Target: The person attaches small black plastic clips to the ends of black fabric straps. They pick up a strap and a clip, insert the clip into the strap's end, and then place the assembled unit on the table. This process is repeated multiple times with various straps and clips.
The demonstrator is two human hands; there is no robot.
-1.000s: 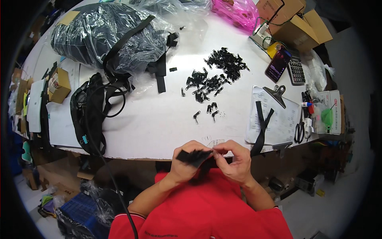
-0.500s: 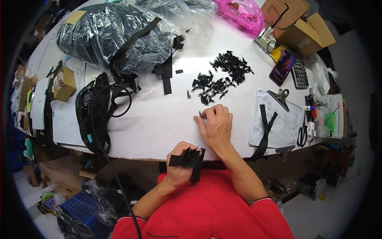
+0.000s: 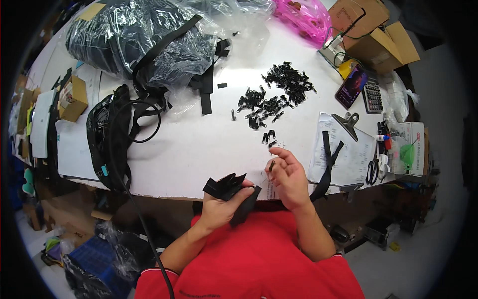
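My left hand [image 3: 217, 212] is closed around a bundle of short black fabric strips [image 3: 225, 187], which look like zipper tape, at the table's near edge. One strip sticks out to the right, past my thumb. To the right of it, my raised right hand [image 3: 291, 184] pinches a small black zipper slider [image 3: 271, 166] between thumb and finger. Just beyond its fingertips lie a few loose zipper sliders [image 3: 269, 137]. Farther back, a larger pile of black zipper sliders [image 3: 291, 82] spreads over the white table.
At right are a clipboard [image 3: 343, 149] with papers and a black strap, scissors [image 3: 372, 169], a phone [image 3: 351, 87], a calculator [image 3: 372, 95] and a cardboard box [image 3: 383, 47]. A black bag [image 3: 107, 134] and a plastic-wrapped bundle [image 3: 139, 42] occupy the left. A black cable [image 3: 144, 224] hangs nearby.
My right hand has drawn back from the sliders toward me and turned over, lifting a slider. A few sliders it covered now show. My left thumb has shifted across the strips.
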